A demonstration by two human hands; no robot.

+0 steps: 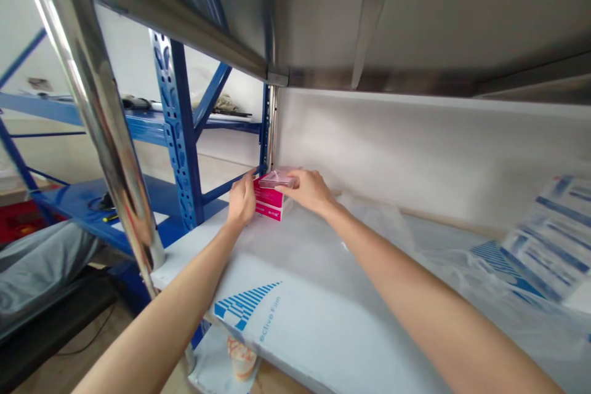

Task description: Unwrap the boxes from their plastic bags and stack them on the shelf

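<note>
Two bright pink boxes [268,202] are stacked on the film-covered shelf, near its far left corner. On top lies a thin, pale pink flat case [276,178]. My right hand [311,189] pinches this case at its right end, thumb at the near edge and fingers over the top. Against the left side of the stack rests my left hand [242,200], its fingers stretched along the boxes and partly hidden behind them.
A metal shelf [415,18] hangs low overhead, and a shiny post [108,129] rises at left. Blue racking [173,129] stands beyond it. Clear plastic and blue-and-white packs [554,237] lie at right. A cup [241,358] stands on the level below.
</note>
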